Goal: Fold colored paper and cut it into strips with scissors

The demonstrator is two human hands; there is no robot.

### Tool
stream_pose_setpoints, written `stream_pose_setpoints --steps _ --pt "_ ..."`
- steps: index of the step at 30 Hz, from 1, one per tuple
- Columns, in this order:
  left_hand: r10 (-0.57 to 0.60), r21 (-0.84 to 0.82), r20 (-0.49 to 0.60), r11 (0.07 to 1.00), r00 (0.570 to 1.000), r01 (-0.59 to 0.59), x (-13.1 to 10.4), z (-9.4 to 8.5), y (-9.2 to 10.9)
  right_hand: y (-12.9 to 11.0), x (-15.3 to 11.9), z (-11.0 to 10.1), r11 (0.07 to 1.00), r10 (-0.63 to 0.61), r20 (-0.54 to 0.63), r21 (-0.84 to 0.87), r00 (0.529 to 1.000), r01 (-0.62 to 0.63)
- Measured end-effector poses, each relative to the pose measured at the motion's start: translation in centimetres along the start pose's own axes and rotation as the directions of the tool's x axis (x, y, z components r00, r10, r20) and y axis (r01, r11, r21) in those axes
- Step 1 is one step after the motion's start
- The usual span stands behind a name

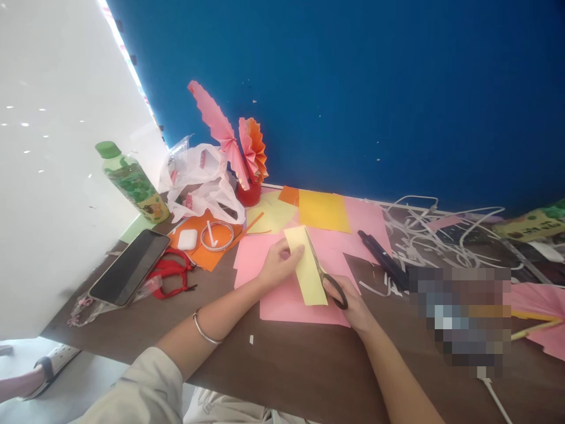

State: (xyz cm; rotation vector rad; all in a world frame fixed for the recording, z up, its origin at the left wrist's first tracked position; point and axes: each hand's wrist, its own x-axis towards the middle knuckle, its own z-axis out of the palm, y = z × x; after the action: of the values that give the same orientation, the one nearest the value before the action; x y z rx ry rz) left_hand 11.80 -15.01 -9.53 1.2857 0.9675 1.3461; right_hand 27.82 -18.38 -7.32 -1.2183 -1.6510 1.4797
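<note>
A strip of pale yellow paper [308,274] is pinched in my left hand [281,261], thumb on its face. My right hand [348,297] grips a pair of scissors [338,290] by the black handles. The scissor blades run along the strip's right edge, up toward its top; whether they are parted I cannot tell. Beneath both hands lie sheets of pink paper [282,306] on the brown table [282,365]. Just behind them are a golden yellow sheet [324,211] and a pale yellow sheet [269,217].
At the left stand a green-capped bottle [132,179], a phone [130,268], a white plastic bag [194,171] and an earbud case [188,239]. Pleated paper fans [220,126] rise behind. To the right lie a black pen-like object [383,259] and tangled white cables [441,235].
</note>
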Motion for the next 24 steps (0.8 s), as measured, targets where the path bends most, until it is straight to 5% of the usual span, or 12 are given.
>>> stream_pose_setpoints --steps 24 --pt "-0.098 -0.106 -0.065 0.990 0.993 0.091 0.41 -0.15 0.27 0.77 0.23 -0.28 0.999 0.030 0.023 0.031 0.999 -0.030"
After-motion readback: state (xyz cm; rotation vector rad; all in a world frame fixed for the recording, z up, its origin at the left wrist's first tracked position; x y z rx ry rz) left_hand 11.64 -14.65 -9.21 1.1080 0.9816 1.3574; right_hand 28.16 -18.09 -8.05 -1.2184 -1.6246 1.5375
